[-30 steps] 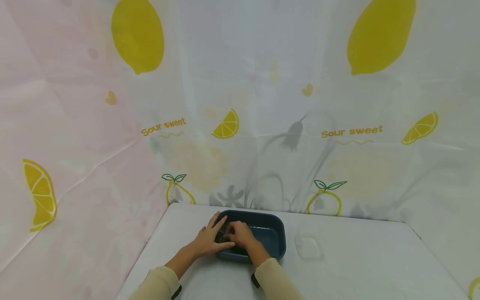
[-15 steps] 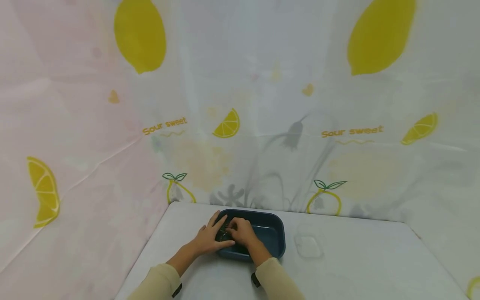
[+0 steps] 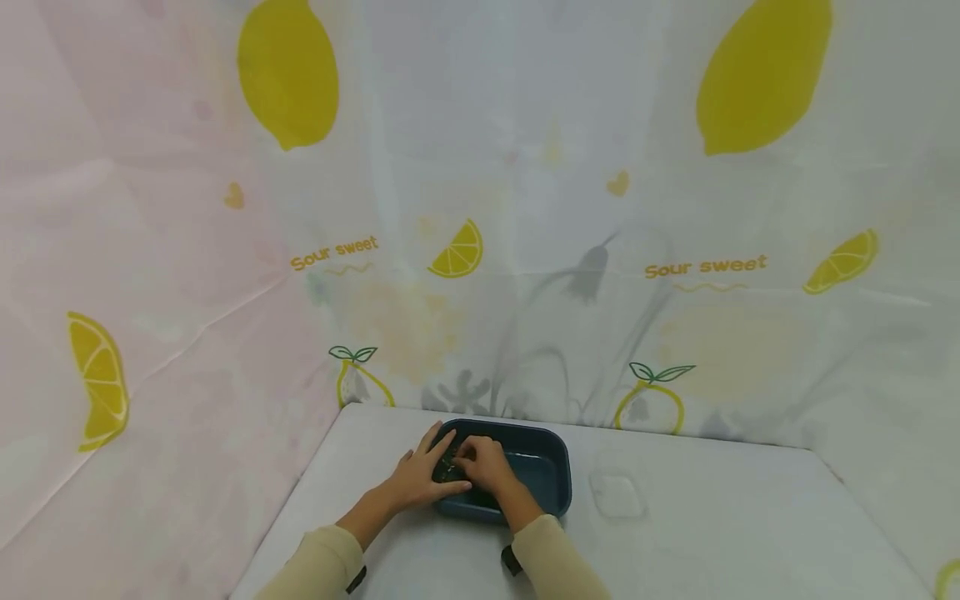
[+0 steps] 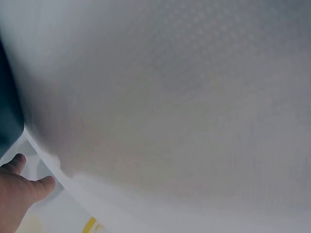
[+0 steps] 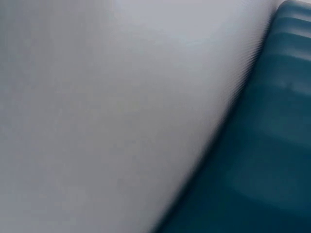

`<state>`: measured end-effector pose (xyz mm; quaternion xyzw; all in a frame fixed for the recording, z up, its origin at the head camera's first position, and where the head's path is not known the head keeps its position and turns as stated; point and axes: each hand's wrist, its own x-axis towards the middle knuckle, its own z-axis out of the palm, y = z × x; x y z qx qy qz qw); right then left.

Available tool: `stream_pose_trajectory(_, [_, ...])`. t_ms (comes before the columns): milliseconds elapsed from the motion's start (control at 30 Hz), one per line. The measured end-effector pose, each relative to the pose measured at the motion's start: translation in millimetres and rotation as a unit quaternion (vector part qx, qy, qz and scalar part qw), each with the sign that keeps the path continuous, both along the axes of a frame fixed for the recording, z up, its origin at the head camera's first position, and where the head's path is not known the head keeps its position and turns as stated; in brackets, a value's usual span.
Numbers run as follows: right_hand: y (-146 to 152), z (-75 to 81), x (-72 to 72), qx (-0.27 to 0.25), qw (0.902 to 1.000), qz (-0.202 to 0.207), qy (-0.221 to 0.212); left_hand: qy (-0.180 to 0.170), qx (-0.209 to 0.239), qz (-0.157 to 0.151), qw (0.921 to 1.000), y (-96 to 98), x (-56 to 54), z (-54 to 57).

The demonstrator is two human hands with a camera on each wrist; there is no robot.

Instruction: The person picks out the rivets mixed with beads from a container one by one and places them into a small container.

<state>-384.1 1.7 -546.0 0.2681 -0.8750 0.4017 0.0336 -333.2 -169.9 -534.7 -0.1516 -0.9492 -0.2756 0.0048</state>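
Observation:
A dark blue rectangular tub [image 3: 542, 477] stands on the white table. At its left end lies a dark green, speckled thing [image 3: 447, 469], small and mostly covered by the hands. My left hand [image 3: 411, 482] rests over the left rim, fingers spread and thumb pointing right, framing that thing. Reaching into the tub, my right hand [image 3: 487, 467] has bent fingers whose tips pinch at the speckled thing; the exact grip is too small to make out. The left wrist view catches part of the left hand [image 4: 19, 196] beside the tub wall [image 4: 8, 107]. The right wrist view shows only tub [image 5: 252, 155] and tabletop.
To the right of the tub lies a clear plastic container or lid [image 3: 618, 495]. A lemon-printed cloth [image 3: 525, 208] hangs behind the table [image 3: 720, 517] and along its left side.
The right fingers have shifted slightly upward at the speckled thing since one second ago, then stayed nearly still. The left hand keeps its place. The head view has turned slightly left.

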Motion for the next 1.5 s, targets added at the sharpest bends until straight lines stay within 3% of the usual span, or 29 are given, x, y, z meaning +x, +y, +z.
stream_pose_trajectory(333, [11.8, 9.5, -0.7, 0.020, 0.9989, -0.017, 0.038, 0.004, -0.022, -0.008, 0.9997, -1.3, -4.5, -0.8])
stream_pose_trajectory(500, [20.2, 26.4, 1.7, 0.024, 0.9991, -0.004, 0.034, 0.002, -0.024, 0.002, 0.9997, -7.0, -5.7, 0.8])
stream_pose_trajectory(700, [36.0, 46.1, 5.7, 0.051, 0.9969, 0.009, 0.060, 0.001, -0.031, 0.008, 0.9995, -12.5, -5.3, -4.0])
stream_pose_trajectory(833, [47.9, 54.5, 8.1, 0.051, 0.9976, 0.008, 0.045, -0.004, -0.034, 0.017, 0.9993, -14.2, -2.6, -5.1])
stream_pose_trajectory(967, [63.7, 61.9, 8.8, 0.028, 0.9994, -0.002, 0.021, -0.004, -0.031, 0.016, 0.9994, -13.3, -1.5, -3.7])
stream_pose_trajectory(1167, [93.3, 74.0, 7.5, 0.002, 0.9990, -0.033, 0.029, -0.002, -0.028, 0.001, 0.9996, -8.1, -5.7, -2.0])
stream_pose_trajectory(1300, [111.3, 82.8, 6.8, 0.009, 0.9979, -0.061, 0.021, 0.000, -0.028, -0.001, 0.9996, -4.8, -8.7, -0.2])
stream_pose_trajectory(1500, [136.5, 92.6, 10.5, 0.039, 0.9951, -0.089, 0.020, -0.005, -0.025, 0.005, 0.9997, -2.5, -4.5, 1.2])
